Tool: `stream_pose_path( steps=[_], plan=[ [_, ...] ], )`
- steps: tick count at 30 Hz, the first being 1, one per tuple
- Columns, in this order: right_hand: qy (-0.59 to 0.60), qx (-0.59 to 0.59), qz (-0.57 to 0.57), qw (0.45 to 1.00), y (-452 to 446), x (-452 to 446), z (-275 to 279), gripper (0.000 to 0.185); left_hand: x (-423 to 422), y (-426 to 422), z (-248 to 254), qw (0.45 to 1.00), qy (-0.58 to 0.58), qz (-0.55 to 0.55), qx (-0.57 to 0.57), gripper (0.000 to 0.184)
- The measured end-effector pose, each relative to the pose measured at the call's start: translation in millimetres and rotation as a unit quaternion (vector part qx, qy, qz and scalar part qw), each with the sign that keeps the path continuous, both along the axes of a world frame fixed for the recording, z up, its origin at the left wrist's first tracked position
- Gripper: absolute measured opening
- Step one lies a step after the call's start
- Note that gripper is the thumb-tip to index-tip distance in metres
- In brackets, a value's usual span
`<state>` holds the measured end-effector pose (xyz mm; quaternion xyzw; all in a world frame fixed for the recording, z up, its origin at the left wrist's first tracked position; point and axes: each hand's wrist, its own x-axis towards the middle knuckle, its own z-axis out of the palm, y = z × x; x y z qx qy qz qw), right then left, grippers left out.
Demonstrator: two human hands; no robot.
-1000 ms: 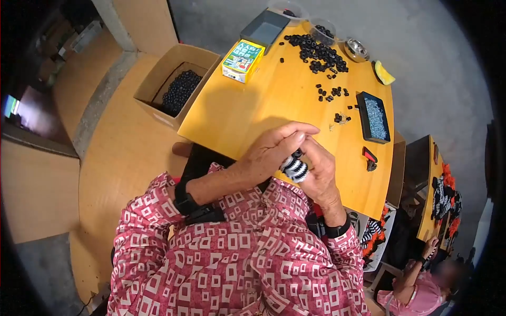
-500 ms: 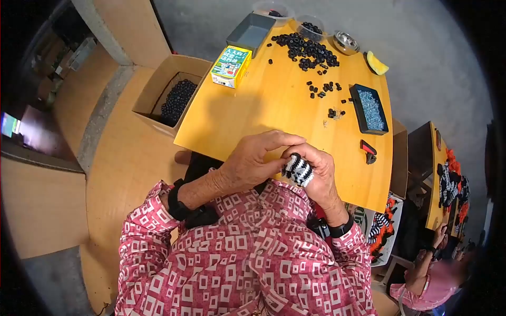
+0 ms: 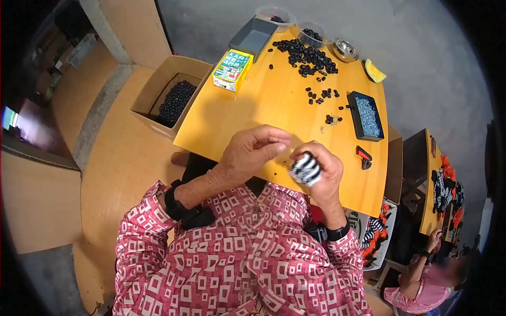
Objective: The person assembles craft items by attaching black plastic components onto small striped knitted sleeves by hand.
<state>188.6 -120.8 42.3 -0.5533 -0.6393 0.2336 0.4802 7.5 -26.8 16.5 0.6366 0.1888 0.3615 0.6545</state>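
Note:
A black-and-white striped fabric piece, bunched up and slightly blurred, is gripped in my right hand above the near edge of the table. My left hand is held apart from it, a short way to the left. Its thumb and fingertips come together in a pinch; anything between them is too small to make out. Past my hands, small black beads lie loose on the tabletop, and a black tray of tiny pale blue pieces sits to the right. Nearer my right hand is a red-and-black tool.
A larger pile of black beads, a grey tray, a yellow-green box, clear bowls, a metal bowl and a yellow wedge occupy the far side. A carton of beads stands left. Another person sits at right.
My left hand has come away from the striped fabric piece and moved left. My right hand has shifted slightly right with the piece still in it. The view has tilted slightly.

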Motion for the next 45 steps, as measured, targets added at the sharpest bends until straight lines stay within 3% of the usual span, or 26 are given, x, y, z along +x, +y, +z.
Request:
stream_pose_path(
  steps=[1, 2, 4, 8, 21, 23, 26, 38, 45],
  plan=[
    [-0.124, 0.025, -0.03, 0.992, 0, 0, 3, 0.029, 0, 1, 1, 1.0, 0.017, 0.003, -0.018, 0.023],
    [-0.124, 0.025, -0.03, 0.991, 1, -1, 3, 0.029, 0, 3, 1, 0.999, 0.033, 0.006, -0.035, 0.022],
    [-0.223, 0.16, -0.035, 0.961, 3, -6, 3, 0.029, 0, 3, 2, 0.999, 0.03, 0.003, -0.029, 0.021],
    [-0.252, 0.211, -0.025, 0.944, 7, -7, 2, 0.031, 0, 1, 4, 0.999, 0.034, 0.001, -0.016, 0.02],
    [-0.255, 0.204, -0.028, 0.945, 8, -4, -1, 0.028, -1, -5, 9, 1.0, 0.015, 0.004, -0.001, 0.018],
    [-0.24, 0.199, -0.019, 0.95, 8, -6, 2, 0.028, -1, -2, 10, 0.991, -0.017, 0.006, 0.133, 0.021],
    [-0.234, 0.201, 0.008, 0.951, 8, -6, -1, 0.029, -4, -2, 18, 0.972, 0.023, 0.01, 0.234, 0.027],
    [-0.152, 0.186, 0.02, 0.97, 7, -7, -1, 0.033, -5, -5, 15, 0.929, -0.001, 0.052, 0.367, 0.035],
    [-0.149, 0.173, 0.035, 0.973, 8, -5, -3, 0.033, -6, -4, 17, 0.927, 0.009, 0.051, 0.371, 0.032]
  ],
)
